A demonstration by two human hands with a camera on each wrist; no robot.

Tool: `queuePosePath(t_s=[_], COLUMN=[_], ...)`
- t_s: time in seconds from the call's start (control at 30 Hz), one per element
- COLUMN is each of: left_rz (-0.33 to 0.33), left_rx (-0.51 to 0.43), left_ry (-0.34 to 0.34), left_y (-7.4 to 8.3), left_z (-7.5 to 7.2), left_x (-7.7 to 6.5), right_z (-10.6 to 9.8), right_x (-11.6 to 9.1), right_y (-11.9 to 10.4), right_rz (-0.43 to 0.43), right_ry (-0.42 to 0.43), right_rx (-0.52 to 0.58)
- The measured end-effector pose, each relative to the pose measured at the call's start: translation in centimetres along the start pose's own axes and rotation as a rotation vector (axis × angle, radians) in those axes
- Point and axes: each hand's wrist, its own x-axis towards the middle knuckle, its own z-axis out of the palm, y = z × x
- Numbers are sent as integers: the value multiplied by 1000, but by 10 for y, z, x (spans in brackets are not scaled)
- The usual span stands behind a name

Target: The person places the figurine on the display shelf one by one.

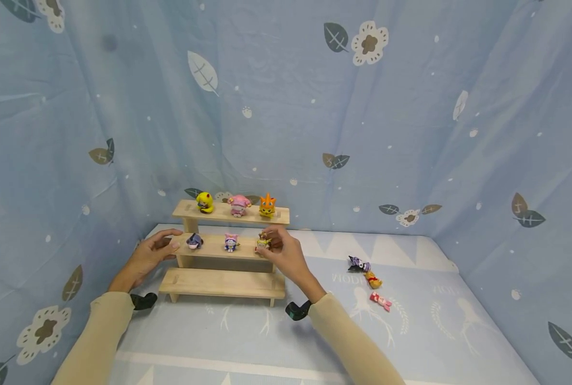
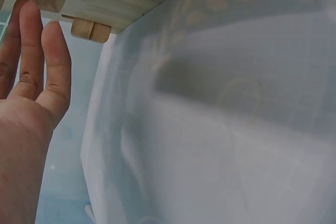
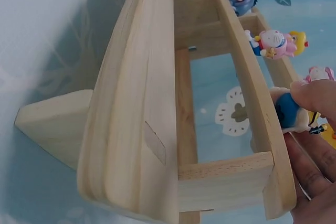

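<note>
A three-step wooden display stand (image 1: 223, 280) sits on the table. My left hand (image 1: 144, 259) grips the left end of its middle step, thumb in front and fingers extending behind. At that step's right end, my right hand (image 1: 288, 256) pinches a small yellowish figurine (image 1: 262, 243) with a brown top; in the right wrist view the figurine's blue part (image 3: 286, 109) shows beside the thumb. The same step bears a blue-grey donkey figurine (image 1: 194, 241) and a pink-eared white figurine (image 1: 230, 243). Up on the top step stand yellow (image 1: 205, 202), pink (image 1: 239, 205) and orange (image 1: 267, 206) figurines.
Right of the stand, a black-and-purple figurine (image 1: 359, 264), a yellow bear figurine (image 1: 373, 279) in red and a pink figurine (image 1: 380, 301) lie on the pale blue tablecloth (image 1: 435, 331). A patterned blue curtain (image 1: 286, 107) hangs behind and at both sides.
</note>
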Motion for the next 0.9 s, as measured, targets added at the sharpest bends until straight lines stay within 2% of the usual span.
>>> queuePosePath(t_s=[0.6,0.9], left_rz=[19,5], left_rx=[-9,-9], left_ry=[22,23], left_y=[-3,-4], left_z=[1,3], left_x=[-1,1], right_z=[4,-15], right_x=[-2,-6], right_y=[-1,0], right_rz=[-28,-44], right_ry=[3,-8], right_rx=[-39,-61])
